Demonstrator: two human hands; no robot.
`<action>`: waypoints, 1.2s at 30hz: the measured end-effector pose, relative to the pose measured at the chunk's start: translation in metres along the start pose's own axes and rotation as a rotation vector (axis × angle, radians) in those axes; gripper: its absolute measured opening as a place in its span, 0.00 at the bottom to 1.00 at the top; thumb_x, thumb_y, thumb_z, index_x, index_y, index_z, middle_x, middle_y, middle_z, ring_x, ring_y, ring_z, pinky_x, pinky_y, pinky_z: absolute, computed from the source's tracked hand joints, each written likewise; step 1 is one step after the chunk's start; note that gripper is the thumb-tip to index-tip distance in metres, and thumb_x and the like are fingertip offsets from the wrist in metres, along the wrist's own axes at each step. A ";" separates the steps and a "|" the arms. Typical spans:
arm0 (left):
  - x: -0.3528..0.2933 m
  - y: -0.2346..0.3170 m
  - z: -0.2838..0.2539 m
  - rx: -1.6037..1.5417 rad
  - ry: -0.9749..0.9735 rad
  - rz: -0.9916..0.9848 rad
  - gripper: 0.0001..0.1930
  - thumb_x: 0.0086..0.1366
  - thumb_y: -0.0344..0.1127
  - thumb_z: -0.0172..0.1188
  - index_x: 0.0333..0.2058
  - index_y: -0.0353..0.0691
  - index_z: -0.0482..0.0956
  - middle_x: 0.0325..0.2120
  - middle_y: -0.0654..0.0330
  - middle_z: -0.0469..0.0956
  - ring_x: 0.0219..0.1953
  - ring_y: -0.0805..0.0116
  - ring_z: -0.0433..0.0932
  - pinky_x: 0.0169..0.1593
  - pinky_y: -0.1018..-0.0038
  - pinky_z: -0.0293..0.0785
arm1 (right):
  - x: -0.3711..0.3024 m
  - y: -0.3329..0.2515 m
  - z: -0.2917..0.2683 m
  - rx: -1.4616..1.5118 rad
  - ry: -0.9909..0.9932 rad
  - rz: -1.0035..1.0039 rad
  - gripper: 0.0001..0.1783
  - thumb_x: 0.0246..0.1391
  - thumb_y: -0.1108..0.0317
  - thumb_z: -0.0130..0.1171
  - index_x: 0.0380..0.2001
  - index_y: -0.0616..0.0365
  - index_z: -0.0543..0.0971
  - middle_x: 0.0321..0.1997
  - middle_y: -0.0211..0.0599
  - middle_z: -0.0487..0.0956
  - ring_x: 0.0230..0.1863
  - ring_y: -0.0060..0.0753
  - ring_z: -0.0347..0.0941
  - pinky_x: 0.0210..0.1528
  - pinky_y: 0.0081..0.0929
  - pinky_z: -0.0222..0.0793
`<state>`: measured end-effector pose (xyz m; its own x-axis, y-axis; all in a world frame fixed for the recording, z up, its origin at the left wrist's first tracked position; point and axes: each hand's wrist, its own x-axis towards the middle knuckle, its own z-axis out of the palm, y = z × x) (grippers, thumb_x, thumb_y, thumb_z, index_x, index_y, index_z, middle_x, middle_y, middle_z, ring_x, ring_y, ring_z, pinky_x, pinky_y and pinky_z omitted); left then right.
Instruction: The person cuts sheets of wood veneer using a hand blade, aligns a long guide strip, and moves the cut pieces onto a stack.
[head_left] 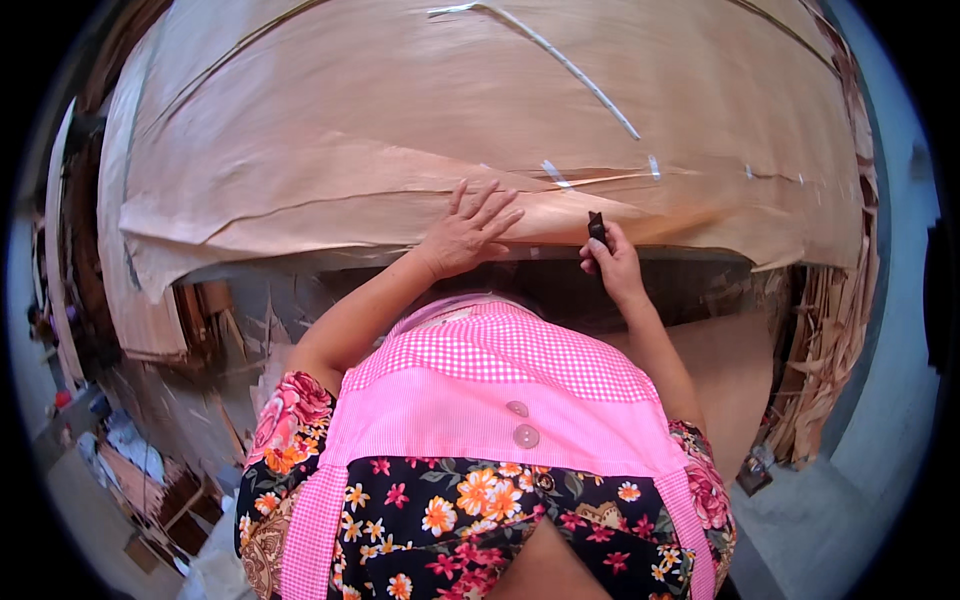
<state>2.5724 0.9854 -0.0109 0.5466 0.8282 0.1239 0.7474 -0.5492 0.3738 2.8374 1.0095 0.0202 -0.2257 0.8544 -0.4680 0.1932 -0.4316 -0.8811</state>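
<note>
My left hand (468, 232) lies flat with fingers spread on a thin tan wood veneer sheet (380, 190), near its front edge. My right hand (614, 262) is closed round a small flat black tool (597, 227), held upright just over the same edge, right of my left hand. Its exact kind is hard to make out. Between and beyond the hands the veneer has split and overlapping layers. Short white tape pieces (654, 167) stick across a seam beyond my right hand.
A long bent white strip (560, 60) lies on the far part of the veneer. Ragged veneer scraps (815, 350) hang or stand at the right. At the lower left are piled scraps (135, 480). A pale blue wall (900, 300) runs along the right.
</note>
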 end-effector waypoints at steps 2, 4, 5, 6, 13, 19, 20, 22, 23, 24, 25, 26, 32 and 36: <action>-0.011 -0.002 -0.009 -0.073 0.092 -0.046 0.30 0.51 0.46 0.54 0.53 0.51 0.59 0.57 0.60 0.50 0.61 0.61 0.44 0.59 0.52 0.31 | 0.004 -0.004 0.015 -0.009 -0.010 -0.053 0.17 0.52 0.71 0.46 0.47 0.59 0.62 0.23 0.32 0.70 0.17 0.17 0.63 0.17 0.13 0.60; -0.022 0.000 -0.021 -0.001 0.178 -0.101 0.28 0.50 0.44 0.55 0.52 0.50 0.61 0.57 0.60 0.53 0.60 0.59 0.47 0.59 0.52 0.33 | 0.002 -0.008 0.013 0.204 -0.053 -0.123 0.18 0.51 0.71 0.46 0.48 0.59 0.63 0.22 0.32 0.69 0.15 0.17 0.60 0.15 0.12 0.57; -0.029 0.000 -0.028 0.073 0.144 -0.131 0.27 0.50 0.42 0.56 0.51 0.49 0.62 0.56 0.60 0.53 0.60 0.58 0.48 0.59 0.52 0.35 | 0.002 -0.008 0.009 0.196 -0.085 -0.042 0.18 0.51 0.70 0.47 0.48 0.59 0.63 0.22 0.32 0.69 0.15 0.16 0.60 0.15 0.12 0.57; -0.041 -0.004 -0.037 0.164 0.169 -0.178 0.28 0.50 0.41 0.56 0.51 0.49 0.61 0.56 0.60 0.54 0.59 0.58 0.50 0.58 0.51 0.39 | 0.001 -0.012 0.010 0.150 -0.061 -0.008 0.19 0.51 0.71 0.47 0.48 0.58 0.63 0.22 0.31 0.69 0.15 0.15 0.60 0.15 0.11 0.57; -0.242 -0.111 -0.100 0.577 0.344 -1.109 0.29 0.50 0.44 0.55 0.52 0.49 0.60 0.54 0.58 0.56 0.59 0.54 0.47 0.53 0.47 0.47 | 0.005 -0.027 0.069 -0.136 -0.168 -0.211 0.20 0.45 0.76 0.53 0.45 0.61 0.70 0.20 0.21 0.66 0.19 0.10 0.59 0.22 0.09 0.56; -0.448 -0.249 -0.147 0.361 0.679 -1.746 0.33 0.51 0.47 0.56 0.55 0.50 0.55 0.58 0.60 0.46 0.60 0.53 0.43 0.53 0.43 0.47 | 0.016 -0.031 0.236 -0.523 -0.177 -0.412 0.22 0.45 0.78 0.51 0.47 0.60 0.68 0.41 0.38 0.73 0.41 0.30 0.68 0.42 0.23 0.63; -0.477 -0.275 -0.158 0.308 0.809 -1.811 0.33 0.50 0.47 0.56 0.54 0.50 0.55 0.58 0.60 0.47 0.60 0.53 0.44 0.53 0.44 0.48 | 0.018 -0.033 0.272 -0.607 -0.172 -0.588 0.23 0.44 0.78 0.50 0.48 0.60 0.67 0.46 0.41 0.70 0.46 0.35 0.66 0.45 0.25 0.61; -0.528 -0.313 -0.168 0.213 1.068 -1.912 0.34 0.49 0.47 0.57 0.54 0.50 0.55 0.58 0.61 0.47 0.59 0.52 0.46 0.52 0.44 0.51 | 0.019 -0.040 0.332 -0.727 -0.191 -0.764 0.25 0.43 0.81 0.48 0.49 0.58 0.66 0.54 0.43 0.63 0.59 0.43 0.53 0.54 0.29 0.55; -0.550 -0.326 -0.171 0.188 1.098 -1.940 0.34 0.49 0.48 0.57 0.54 0.51 0.56 0.58 0.60 0.47 0.59 0.52 0.46 0.52 0.45 0.52 | 0.020 -0.045 0.355 -0.824 -0.157 -0.806 0.25 0.43 0.82 0.47 0.49 0.58 0.66 0.54 0.44 0.64 0.60 0.43 0.52 0.54 0.28 0.55; -0.572 -0.344 -0.177 0.170 1.133 -1.955 0.34 0.48 0.49 0.57 0.54 0.52 0.56 0.58 0.60 0.48 0.59 0.52 0.47 0.51 0.45 0.52 | 0.026 -0.048 0.380 -0.912 -0.123 -0.870 0.25 0.43 0.82 0.47 0.49 0.58 0.66 0.54 0.44 0.64 0.60 0.43 0.52 0.54 0.27 0.55; -0.584 -0.356 -0.181 0.151 1.161 -1.965 0.34 0.48 0.49 0.57 0.54 0.52 0.56 0.58 0.59 0.48 0.58 0.51 0.48 0.51 0.45 0.53 | 0.031 -0.052 0.391 -1.002 -0.084 -0.927 0.25 0.43 0.82 0.46 0.50 0.58 0.65 0.54 0.44 0.64 0.60 0.43 0.51 0.54 0.26 0.55; -0.594 -0.366 -0.184 0.288 1.005 -1.892 0.34 0.48 0.49 0.57 0.54 0.51 0.56 0.57 0.58 0.49 0.58 0.51 0.49 0.52 0.46 0.53 | 0.036 -0.055 0.397 -1.019 -0.030 -0.891 0.25 0.44 0.83 0.46 0.49 0.58 0.66 0.54 0.44 0.64 0.59 0.42 0.54 0.53 0.26 0.56; -0.544 -0.420 -0.265 0.610 0.392 -0.957 0.17 0.52 0.37 0.54 0.43 0.46 0.70 0.44 0.59 0.70 0.47 0.59 0.66 0.50 0.65 0.62 | 0.070 -0.059 0.333 -0.578 0.346 -0.403 0.17 0.49 0.76 0.47 0.45 0.58 0.70 0.44 0.35 0.73 0.37 0.21 0.70 0.36 0.19 0.67; -0.456 -0.413 -0.296 0.104 0.232 -0.785 0.20 0.52 0.38 0.55 0.46 0.46 0.67 0.48 0.59 0.66 0.51 0.58 0.62 0.51 0.61 0.59 | 0.054 -0.054 0.297 -0.408 0.517 -0.188 0.14 0.51 0.70 0.48 0.42 0.59 0.72 0.30 0.32 0.76 0.23 0.17 0.69 0.22 0.18 0.66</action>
<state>1.9026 0.8676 0.0498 -0.2327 0.9711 0.0531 0.9169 0.2009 0.3449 2.5307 0.9932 0.0219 0.1743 0.9764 -0.1278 0.5628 -0.2053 -0.8007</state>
